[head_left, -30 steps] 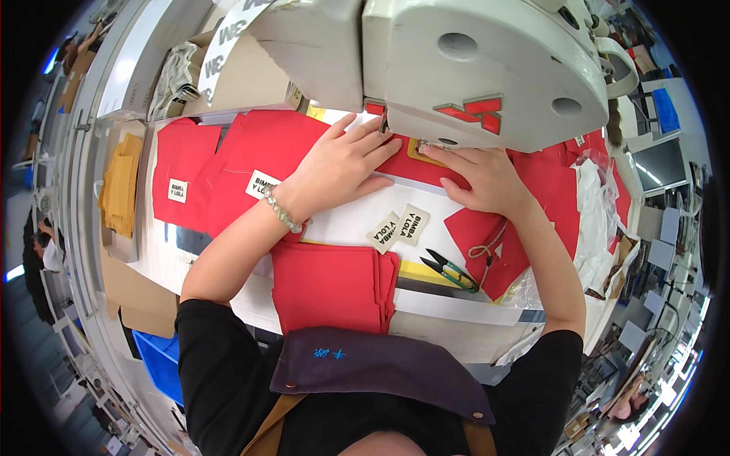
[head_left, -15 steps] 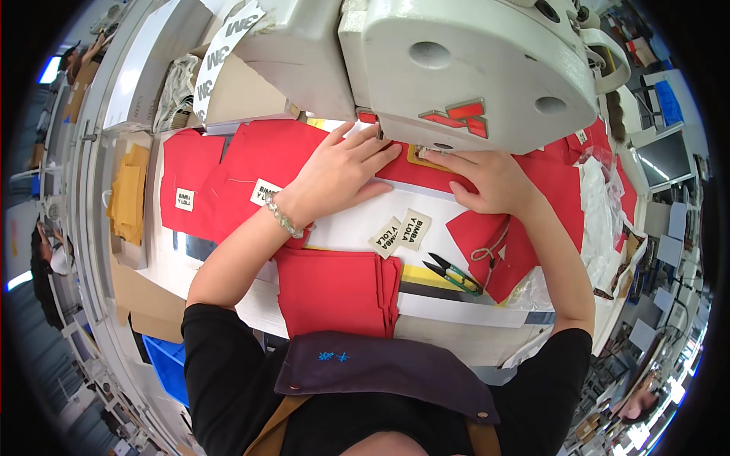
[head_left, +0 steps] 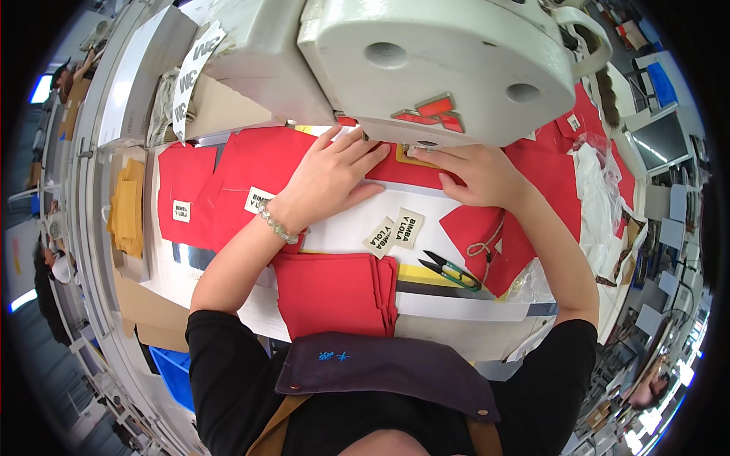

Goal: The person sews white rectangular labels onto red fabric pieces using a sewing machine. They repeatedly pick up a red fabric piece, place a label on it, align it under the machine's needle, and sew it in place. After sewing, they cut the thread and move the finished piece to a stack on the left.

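My left hand [head_left: 328,173] lies flat with fingers stretched out, pressing red fabric [head_left: 418,175] on the white bed below a sewing machine head [head_left: 449,68]. On the same fabric, to the right of the needle area, rests my right hand [head_left: 480,175], its fingers extended beside a small yellow-edged plate [head_left: 405,156]. The machine head hides the needle. Two loose cream labels with dark print [head_left: 409,228] overlap in front of my hands. Green-handled thread snips [head_left: 450,270] lie right of them. A stack of red fabric pieces [head_left: 331,292] sits at the table's near edge.
More red fabric [head_left: 236,182] with sewn-on labels spreads left. A box of yellow-orange pieces [head_left: 128,197] and a carton [head_left: 224,106] stand further left. On the right are red pieces [head_left: 544,190], a knotted cord [head_left: 485,247] and clear plastic wrapping [head_left: 601,171].
The whole picture has shifted slightly, with the machine head now further left in view. Both hands stay flat on the red fabric, with little visible movement.
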A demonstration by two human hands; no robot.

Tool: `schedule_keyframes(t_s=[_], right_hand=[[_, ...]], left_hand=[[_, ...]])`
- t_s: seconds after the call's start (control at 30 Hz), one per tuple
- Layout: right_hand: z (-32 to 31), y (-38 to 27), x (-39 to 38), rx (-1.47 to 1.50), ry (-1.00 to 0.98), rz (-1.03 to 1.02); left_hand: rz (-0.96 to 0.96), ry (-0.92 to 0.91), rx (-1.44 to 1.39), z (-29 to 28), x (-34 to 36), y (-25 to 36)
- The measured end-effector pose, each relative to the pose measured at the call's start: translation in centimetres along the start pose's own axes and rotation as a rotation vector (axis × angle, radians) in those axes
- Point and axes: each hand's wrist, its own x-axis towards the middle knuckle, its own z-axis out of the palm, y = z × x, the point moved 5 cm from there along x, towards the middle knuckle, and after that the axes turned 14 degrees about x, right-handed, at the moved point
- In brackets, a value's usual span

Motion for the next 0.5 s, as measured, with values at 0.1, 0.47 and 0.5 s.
schedule_keyframes(t_s=[0.1,0.47,0.5], right_hand=[[0.2,0.5,-0.4,-0.001,0.026,-0.022],[0.6,0.3,-0.9,-0.158,0.024,-0.001],[0.5,0.6,-0.9,-0.168,0.01,0.006]], left_hand=[[0.01,0.015,0.015,-0.1,0.1,0.3],[-0.008,0.01,0.046,-0.4,0.3,0.1],[-0.018,0.007,0.036,-0.4,0.4,0.0]])
